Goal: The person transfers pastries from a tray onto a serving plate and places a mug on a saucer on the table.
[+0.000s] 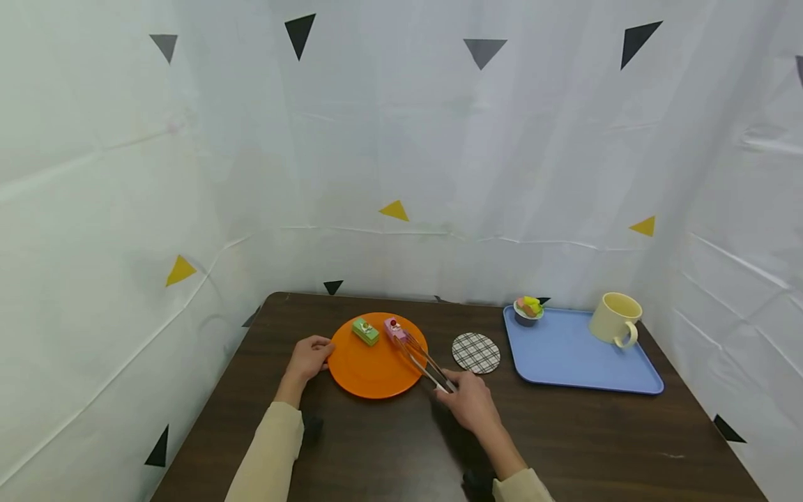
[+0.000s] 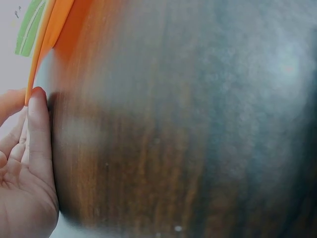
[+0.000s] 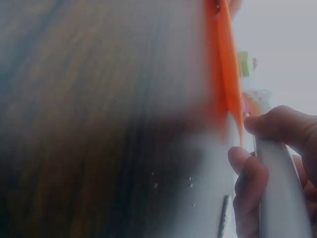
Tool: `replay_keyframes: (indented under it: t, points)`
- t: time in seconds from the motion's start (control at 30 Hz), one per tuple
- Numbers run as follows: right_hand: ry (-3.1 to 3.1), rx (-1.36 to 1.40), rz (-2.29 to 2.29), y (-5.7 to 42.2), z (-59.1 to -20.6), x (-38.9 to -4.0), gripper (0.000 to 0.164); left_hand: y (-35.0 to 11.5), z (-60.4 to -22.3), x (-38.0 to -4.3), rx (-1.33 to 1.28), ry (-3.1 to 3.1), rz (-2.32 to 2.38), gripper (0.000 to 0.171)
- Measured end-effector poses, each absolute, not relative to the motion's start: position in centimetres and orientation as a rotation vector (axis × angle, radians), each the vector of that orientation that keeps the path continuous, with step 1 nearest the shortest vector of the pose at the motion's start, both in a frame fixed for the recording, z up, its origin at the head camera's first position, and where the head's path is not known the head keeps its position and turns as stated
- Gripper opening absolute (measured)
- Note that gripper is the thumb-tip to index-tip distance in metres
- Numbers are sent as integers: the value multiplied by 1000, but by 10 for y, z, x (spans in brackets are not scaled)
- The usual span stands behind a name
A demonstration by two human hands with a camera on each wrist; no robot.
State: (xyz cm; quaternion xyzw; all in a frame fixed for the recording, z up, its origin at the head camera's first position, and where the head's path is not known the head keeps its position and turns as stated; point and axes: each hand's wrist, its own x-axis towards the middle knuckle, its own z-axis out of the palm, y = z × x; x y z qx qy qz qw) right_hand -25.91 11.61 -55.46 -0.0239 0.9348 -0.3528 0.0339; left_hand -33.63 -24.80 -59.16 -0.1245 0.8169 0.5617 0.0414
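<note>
An orange plate [image 1: 373, 376] lies on the dark wooden table. My left hand [image 1: 310, 357] pinches its left rim between thumb and fingers, as the left wrist view also shows. On the plate sit a green toy cake slice [image 1: 365, 332] and, to its right, a pink toy cake slice [image 1: 394, 330] with a red dot on top. My right hand [image 1: 469, 401] holds metal tongs [image 1: 447, 382], whose tips reach the pink slice; whether they clamp it I cannot tell. In the right wrist view the tongs' broad handle [image 3: 280, 193] lies within the curled fingers.
Right of the plate lies a round checked coaster [image 1: 476, 353]. A blue tray [image 1: 577, 359] stands farther right, with a small dark cup of colourful toy food [image 1: 528, 311] at its back left corner and a yellow mug [image 1: 611, 319] at the back right. White curtains surround the table [image 1: 376, 453].
</note>
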Motion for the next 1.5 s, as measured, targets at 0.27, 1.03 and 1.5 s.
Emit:
replay_keyframes:
  t: [0.27, 1.03, 1.5]
  points:
    - [2880, -68, -1032, 112, -557, -263, 54, -248, -590, -334, -370, 2523, 1715, 35]
    - [2887, -88, -985, 111, -554, -263, 59, -247, -586, -333, -369, 2510, 1686, 38]
    - [2854, -67, -1007, 121, -542, -249, 64, -247, -585, -332, -390, 2495, 1684, 37]
